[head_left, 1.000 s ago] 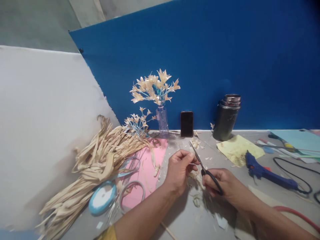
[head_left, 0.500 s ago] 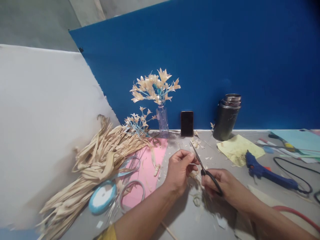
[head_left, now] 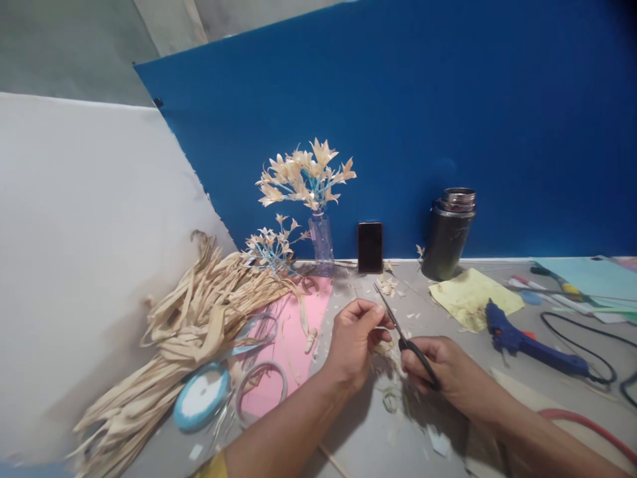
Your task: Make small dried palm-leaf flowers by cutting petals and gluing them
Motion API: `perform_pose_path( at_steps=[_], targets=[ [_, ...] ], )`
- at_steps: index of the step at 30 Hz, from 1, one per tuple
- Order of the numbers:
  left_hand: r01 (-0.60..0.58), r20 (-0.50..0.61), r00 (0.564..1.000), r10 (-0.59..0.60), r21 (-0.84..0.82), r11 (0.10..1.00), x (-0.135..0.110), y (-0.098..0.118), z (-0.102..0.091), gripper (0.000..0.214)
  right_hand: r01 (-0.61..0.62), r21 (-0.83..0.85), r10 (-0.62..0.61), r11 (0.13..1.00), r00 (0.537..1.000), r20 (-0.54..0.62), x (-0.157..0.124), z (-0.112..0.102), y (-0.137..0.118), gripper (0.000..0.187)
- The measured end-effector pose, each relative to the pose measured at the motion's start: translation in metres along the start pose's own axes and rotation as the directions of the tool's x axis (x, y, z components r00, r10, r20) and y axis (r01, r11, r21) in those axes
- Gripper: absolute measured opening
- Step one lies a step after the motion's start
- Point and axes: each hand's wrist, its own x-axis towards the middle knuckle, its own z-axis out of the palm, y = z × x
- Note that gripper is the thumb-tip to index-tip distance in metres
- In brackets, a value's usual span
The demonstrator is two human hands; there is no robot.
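Note:
My right hand is closed around the black handles of a pair of scissors, whose blades point up and to the left and look nearly together. Close by, my left hand is pinched, its fingertips right beside the blades. Whatever small piece it holds is too small and hidden to make out. Pale cut scraps lie on the grey table around and beyond both hands. Behind them, a bunch of pale husk flowers on blue stems stands in a clear plastic bottle.
Dried husk strips pile up at left, near a blue ribbon spool, a grey ring and pink paper. A phone leans at the back beside a dark flask. A blue glue gun and yellow paper lie at right.
The whole view has shifted slightly, so things appear a little further left. Both hands and the scissors keep nearly the same pose.

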Motion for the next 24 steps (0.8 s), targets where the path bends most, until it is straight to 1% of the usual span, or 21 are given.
perform_pose_path(
  at_steps=[4,10,17,20,24],
  targets=[
    [0.007,0.008,1.000,-0.006,-0.022,1.000,-0.001,0.000,0.001,0.030,-0.003,0.016,0.003,1.000,1.000,-0.004,-0.001,0.001,0.001,0.043],
    [0.036,0.005,0.999,-0.035,-0.054,0.998,-0.002,-0.001,0.002,0.030,-0.007,0.055,0.007,0.998,1.000,0.006,0.000,0.001,0.006,0.046],
    [0.075,0.017,0.997,-0.074,-0.050,0.996,-0.004,-0.004,0.002,0.031,-0.025,0.116,0.024,0.993,1.000,0.011,-0.001,0.003,0.011,0.060],
    [0.069,0.022,0.997,-0.068,-0.039,0.997,-0.003,-0.001,0.002,0.032,0.001,0.148,-0.007,0.989,0.999,0.043,-0.002,-0.001,0.006,0.061],
    [0.107,0.041,0.993,-0.107,0.000,0.994,-0.002,0.006,0.001,0.027,0.027,0.112,-0.038,0.993,0.995,0.097,-0.007,-0.010,-0.008,0.060]
  ],
)
